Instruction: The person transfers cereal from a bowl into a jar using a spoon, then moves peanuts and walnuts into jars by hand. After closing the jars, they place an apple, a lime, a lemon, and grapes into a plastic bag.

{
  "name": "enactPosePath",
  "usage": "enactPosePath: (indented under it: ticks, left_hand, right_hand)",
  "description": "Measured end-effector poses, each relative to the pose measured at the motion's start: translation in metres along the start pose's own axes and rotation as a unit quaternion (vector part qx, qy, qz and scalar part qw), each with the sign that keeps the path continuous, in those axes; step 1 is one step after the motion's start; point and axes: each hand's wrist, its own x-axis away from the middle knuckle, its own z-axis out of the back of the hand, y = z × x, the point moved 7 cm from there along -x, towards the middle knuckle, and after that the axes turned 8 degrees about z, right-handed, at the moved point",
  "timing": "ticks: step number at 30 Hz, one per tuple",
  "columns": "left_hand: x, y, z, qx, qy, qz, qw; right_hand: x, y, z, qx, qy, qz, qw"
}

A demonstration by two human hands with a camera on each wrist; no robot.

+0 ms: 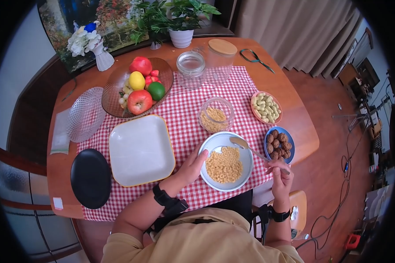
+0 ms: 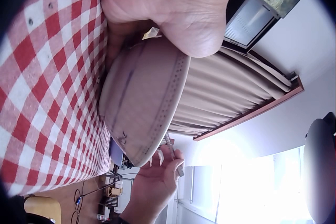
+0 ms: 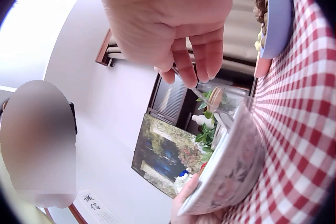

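Observation:
A white bowl (image 1: pixel 227 184) with a blue rim holds pale, small pieces like nuts or cereal. The left hand (image 1: pixel 191 165) grips its left side, thumb at the rim; in the left wrist view that hand (image 2: pixel 170 11) is against the bowl's outer wall (image 2: pixel 142 93). Over the bowl's upper right edge lies a spoon (image 1: pixel 250 147), its handle pinched by the right hand (image 1: pixel 280 177). The right wrist view shows the right hand (image 3: pixel 173 30) above the tilted-looking bowl (image 3: pixel 231 166), with the spoon (image 3: pixel 202 97) reaching down to it.
Behind the bowl stands a glass bowl (image 1: pixel 216 115) of similar pieces. Peanuts (image 1: pixel 266 108) and walnuts (image 1: pixel 279 143) sit in dishes at right. A white square tray (image 1: pixel 141 150), black oval plate (image 1: pixel 91 179) and fruit bowl (image 1: pixel 112 98) are at left; glass jars (image 1: pixel 191 70) stand behind.

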Motion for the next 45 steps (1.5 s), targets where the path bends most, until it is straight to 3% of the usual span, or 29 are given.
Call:
enactPosePath:
  ticks: [4,7,9,15,31,37,45]
  left_hand:
    - [-0.001,-0.001,0.0,-0.002,-0.003,-0.012,1.0]
    - [0.001,0.004,0.0,-0.021,0.004,-0.016,1.0]
    - [0.0,0.004,0.0,-0.023,0.002,-0.02,1.0]
    - [-0.001,0.001,0.001,-0.024,-0.003,-0.026,0.999]
    - [-0.003,-0.001,0.001,-0.015,-0.014,-0.032,0.999]
    - [-0.003,-0.003,0.002,-0.012,-0.008,-0.009,1.0]
    - [-0.007,-0.008,0.003,0.0,-0.012,-0.019,1.0]
  right_hand:
    - [0.021,0.016,0.012,-0.001,-0.016,-0.037,0.999]
    - [0.035,0.035,0.013,-0.07,0.02,-0.077,0.994]
    - [0.046,0.055,0.012,-0.154,0.087,-0.161,0.971]
    - [0.048,0.061,-0.013,-0.262,0.106,-0.227,0.932]
    - [0.024,0.047,-0.007,-0.291,0.159,-0.217,0.918]
    - [-0.001,0.036,-0.017,-0.3,0.154,-0.189,0.922]
    - [-0.044,0.018,-0.038,-0.258,0.124,-0.09,0.954]
